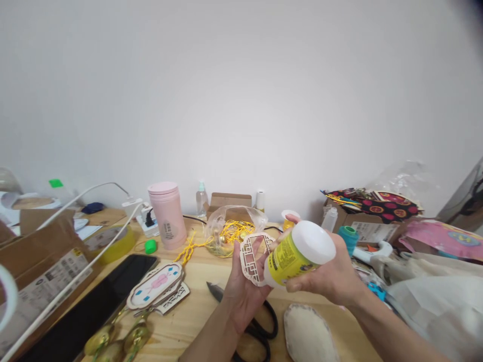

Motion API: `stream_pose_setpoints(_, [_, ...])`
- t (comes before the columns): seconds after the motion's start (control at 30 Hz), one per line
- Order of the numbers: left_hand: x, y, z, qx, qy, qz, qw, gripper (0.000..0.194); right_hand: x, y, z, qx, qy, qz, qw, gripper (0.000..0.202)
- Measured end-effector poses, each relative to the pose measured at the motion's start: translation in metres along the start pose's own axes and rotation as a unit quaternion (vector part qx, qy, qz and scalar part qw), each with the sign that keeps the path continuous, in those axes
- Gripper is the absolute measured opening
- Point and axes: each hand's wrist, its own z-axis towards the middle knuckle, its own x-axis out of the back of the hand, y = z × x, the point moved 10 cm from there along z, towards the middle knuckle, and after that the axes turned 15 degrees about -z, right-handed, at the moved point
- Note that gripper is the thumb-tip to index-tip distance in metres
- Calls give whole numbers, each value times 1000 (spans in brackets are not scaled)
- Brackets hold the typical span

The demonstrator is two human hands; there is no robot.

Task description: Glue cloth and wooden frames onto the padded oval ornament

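In my left hand (241,301) lies a pale wooden cut-out frame (249,259) with a lattice pattern, held up off the table. My right hand (320,281) grips a white bottle with a yellow-green label (292,259), tilted so its base faces up and to the right. The lower end of the bottle is against or just over the frame; its tip is hidden. Black-handled scissors (260,327) lie under my left forearm. A pale oval piece with rough edges (309,332) rests on the table below my right hand.
On the left are decorated wooden tags (156,285), a black phone (94,306), brass bells (121,342) and a pink tumbler (168,216). Behind my hands sits a plastic bag of yellow cord (236,229). Boxes, a teal thread spool (347,239) and white bags (433,296) crowd the right.
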Motion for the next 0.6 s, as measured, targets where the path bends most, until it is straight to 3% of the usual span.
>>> stream_pose_setpoints(0.6, [3,-3,0,3,6,-5,1000,53,-5,4,-2,-7,-21,25,999,78])
